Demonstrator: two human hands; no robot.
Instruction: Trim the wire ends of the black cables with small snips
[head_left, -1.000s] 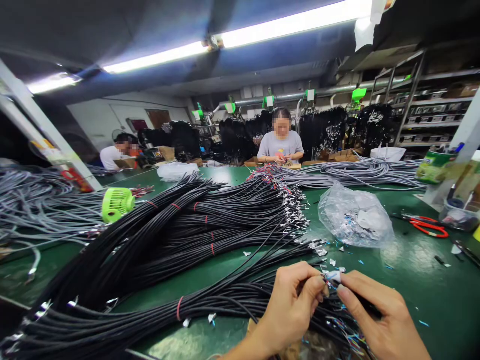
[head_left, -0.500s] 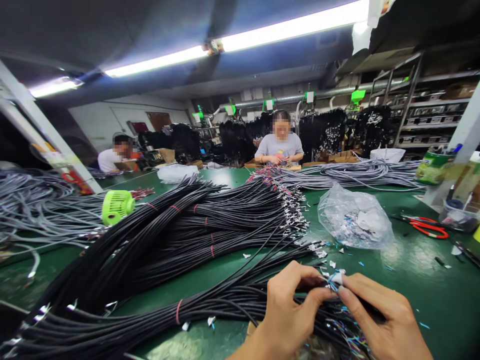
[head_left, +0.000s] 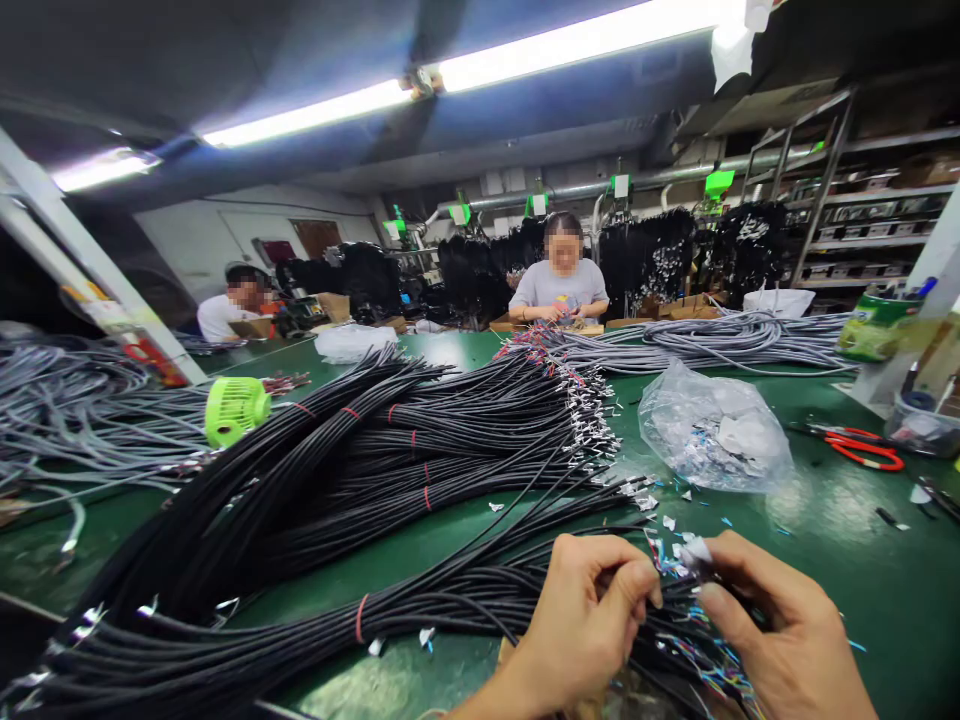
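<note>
My left hand is closed in a pinch over the loose bundle of black cables. Thin blue and red wires of one cable end stick out past its fingertips; the cable's jacket is hidden by the hand. To the right, my right hand is closed with a white scrap of wrapping at its thumb and forefinger. Something dark lies in that palm, mostly covered. Below and between the hands, stripped multicoloured wire ends fan out from the bundle.
Banded black cables cover the green table's middle. A clear plastic bag of scraps and red-handled pliers lie at right. A lime-green fan stands left, near grey cables. Two co-workers sit beyond, one facing me.
My hands have drawn apart; before, the fingertips met over the blue wires. The white scrap has moved slightly right with my right hand, and my left fingers have curled in more.
</note>
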